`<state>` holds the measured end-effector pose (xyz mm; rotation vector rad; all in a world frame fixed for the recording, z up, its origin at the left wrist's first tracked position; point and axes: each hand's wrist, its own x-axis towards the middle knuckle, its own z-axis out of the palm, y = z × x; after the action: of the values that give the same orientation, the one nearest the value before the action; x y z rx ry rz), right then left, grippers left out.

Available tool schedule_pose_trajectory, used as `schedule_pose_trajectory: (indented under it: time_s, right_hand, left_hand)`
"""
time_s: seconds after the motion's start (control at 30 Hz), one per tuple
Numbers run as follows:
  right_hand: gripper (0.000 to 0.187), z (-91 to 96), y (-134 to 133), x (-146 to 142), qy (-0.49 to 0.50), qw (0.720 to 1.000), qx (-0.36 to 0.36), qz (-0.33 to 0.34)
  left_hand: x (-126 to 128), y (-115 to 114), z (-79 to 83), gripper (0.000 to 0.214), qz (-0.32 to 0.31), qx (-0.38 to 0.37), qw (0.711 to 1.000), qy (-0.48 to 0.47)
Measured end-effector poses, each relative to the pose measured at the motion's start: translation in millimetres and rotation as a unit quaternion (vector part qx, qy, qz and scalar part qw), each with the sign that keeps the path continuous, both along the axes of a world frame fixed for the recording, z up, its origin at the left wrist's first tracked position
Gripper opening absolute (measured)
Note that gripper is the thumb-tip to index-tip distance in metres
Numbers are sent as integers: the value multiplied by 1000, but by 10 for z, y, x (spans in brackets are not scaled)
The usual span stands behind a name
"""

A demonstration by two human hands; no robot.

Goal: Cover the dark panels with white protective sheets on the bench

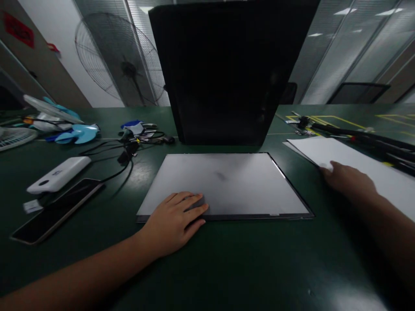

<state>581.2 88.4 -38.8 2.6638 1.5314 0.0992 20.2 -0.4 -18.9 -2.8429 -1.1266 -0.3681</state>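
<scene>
A flat grey display panel (227, 181) with a thin dark frame lies in front of me on the green table (227, 268). My left hand (175, 220) rests flat on its near left corner, fingers stretched out. My right hand (346, 178) reaches to the right and touches the near edge of a stack of white sheets (366, 170); its fingers are blurred and mostly turned away. A large black panel (227, 73) stands upright just behind the grey one.
At left lie a black phone (56, 211), a white power bank (60, 173), tangled black cables (129, 149) and blue fan parts (78, 134). A big floor fan (119, 60) stands behind. Black tools and yellow floor lines (363, 134) run along the far right.
</scene>
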Motion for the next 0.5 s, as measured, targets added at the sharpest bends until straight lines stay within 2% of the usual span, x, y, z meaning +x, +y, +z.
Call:
schedule_pose_trajectory:
  time_s: [0.1, 0.2, 0.5]
  right_hand:
    - [61, 137, -44, -198, 0, 999, -36, -18]
    - [50, 215, -79, -366, -21, 999, -34, -9]
    - [41, 279, -71, -552, -32, 999, -21, 36]
  left_hand:
    - [-2, -26, 26, 37, 2, -7, 1000, 9]
    - [-9, -51, 38, 38, 1, -3, 1000, 12]
    - [-21, -92, 111, 35, -9, -8, 1000, -9]
